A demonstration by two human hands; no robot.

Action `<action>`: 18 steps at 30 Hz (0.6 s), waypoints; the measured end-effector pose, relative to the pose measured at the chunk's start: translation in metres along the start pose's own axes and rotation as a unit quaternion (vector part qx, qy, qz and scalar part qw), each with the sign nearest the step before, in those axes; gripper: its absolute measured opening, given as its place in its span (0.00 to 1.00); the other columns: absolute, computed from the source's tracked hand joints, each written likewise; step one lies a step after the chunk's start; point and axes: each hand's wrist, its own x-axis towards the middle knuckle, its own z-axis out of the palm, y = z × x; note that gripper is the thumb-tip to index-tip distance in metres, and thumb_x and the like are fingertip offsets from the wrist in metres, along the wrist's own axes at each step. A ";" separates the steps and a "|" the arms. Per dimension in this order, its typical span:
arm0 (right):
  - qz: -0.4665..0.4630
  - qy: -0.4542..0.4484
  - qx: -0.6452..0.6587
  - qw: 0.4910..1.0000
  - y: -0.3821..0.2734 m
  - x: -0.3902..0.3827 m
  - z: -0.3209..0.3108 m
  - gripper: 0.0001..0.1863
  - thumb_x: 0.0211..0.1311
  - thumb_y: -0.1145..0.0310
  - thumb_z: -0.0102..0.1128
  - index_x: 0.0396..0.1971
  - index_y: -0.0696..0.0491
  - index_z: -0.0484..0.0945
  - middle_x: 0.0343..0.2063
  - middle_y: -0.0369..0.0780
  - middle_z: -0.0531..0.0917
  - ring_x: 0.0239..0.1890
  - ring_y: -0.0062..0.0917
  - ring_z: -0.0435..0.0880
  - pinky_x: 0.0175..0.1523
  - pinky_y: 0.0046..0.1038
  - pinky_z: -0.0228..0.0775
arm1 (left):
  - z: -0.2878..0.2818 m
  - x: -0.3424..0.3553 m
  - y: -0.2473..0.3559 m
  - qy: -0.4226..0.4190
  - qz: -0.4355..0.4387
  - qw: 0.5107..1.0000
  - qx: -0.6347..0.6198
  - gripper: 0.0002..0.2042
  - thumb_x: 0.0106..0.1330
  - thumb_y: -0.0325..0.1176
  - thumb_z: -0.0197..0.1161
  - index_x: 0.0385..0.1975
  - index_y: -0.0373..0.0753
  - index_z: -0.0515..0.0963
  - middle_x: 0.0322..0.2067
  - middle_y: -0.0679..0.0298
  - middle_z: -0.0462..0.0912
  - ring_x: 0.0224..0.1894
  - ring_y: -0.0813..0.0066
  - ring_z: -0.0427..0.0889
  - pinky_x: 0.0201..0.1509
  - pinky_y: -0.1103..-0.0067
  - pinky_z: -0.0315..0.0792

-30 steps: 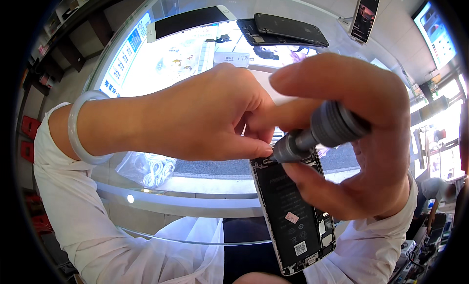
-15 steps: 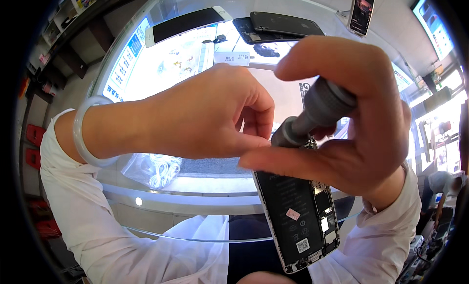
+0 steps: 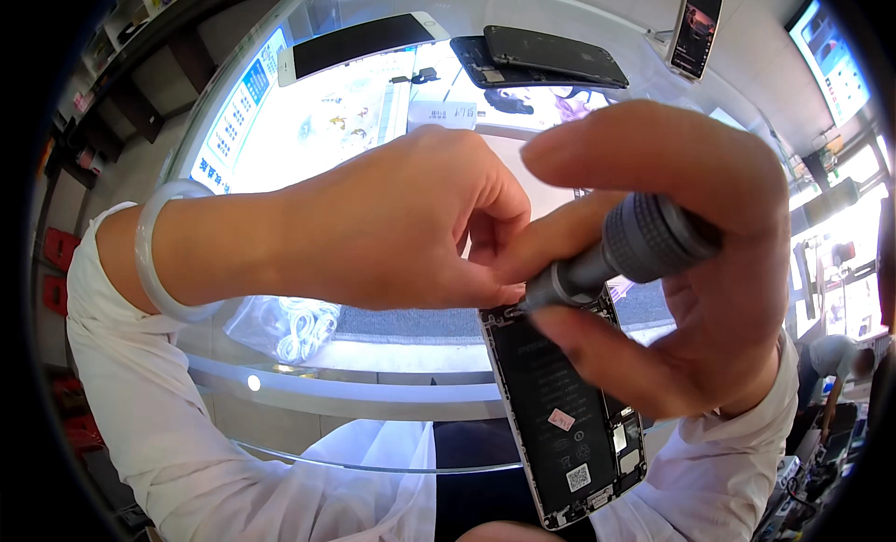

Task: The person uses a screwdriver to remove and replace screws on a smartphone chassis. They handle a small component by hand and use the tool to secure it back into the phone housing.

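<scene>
An opened phone (image 3: pixel 546 407), its black battery and circuit parts bare, leans upright at a tilt below my hands. My left hand (image 3: pixel 411 229) is closed at the phone's upper edge, thumb and fingertips pressed together; anything between them is hidden. In my right hand (image 3: pixel 733 309) is a thick grey screwdriver (image 3: pixel 649 239) with a knurled handle, slanting down-left to the phone's top end. The right thumb lies along its lower side, and one finger stretches behind it to the left fingertips. The screwdriver's tip cannot be made out.
Beyond my hands, a lit glass counter (image 3: pixel 373 383) carries a white phone (image 3: pixel 364 48), stacked dark phone parts (image 3: pixel 555 57) and a small black part (image 3: pixel 415 76). A bag of white cables (image 3: pixel 289 327) lies at the left. A propped phone (image 3: pixel 695 29) stands back right.
The screwdriver has tipped flatter, its handle moving right and down. My right thumb has shifted right and down, and a right finger now shows at the left fingertips. My left hand has barely moved.
</scene>
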 end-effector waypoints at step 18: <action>0.072 0.004 0.072 0.995 0.012 -0.026 -0.026 0.48 0.49 0.82 0.74 0.66 0.65 0.50 0.62 0.59 0.66 0.38 0.35 0.89 0.39 0.26 0.83 | 0.003 -0.009 -0.022 -0.024 -0.011 0.999 -0.022 0.07 0.57 0.30 0.74 0.30 0.37 0.83 0.23 0.68 0.80 0.22 0.85 0.76 0.24 0.83 0.66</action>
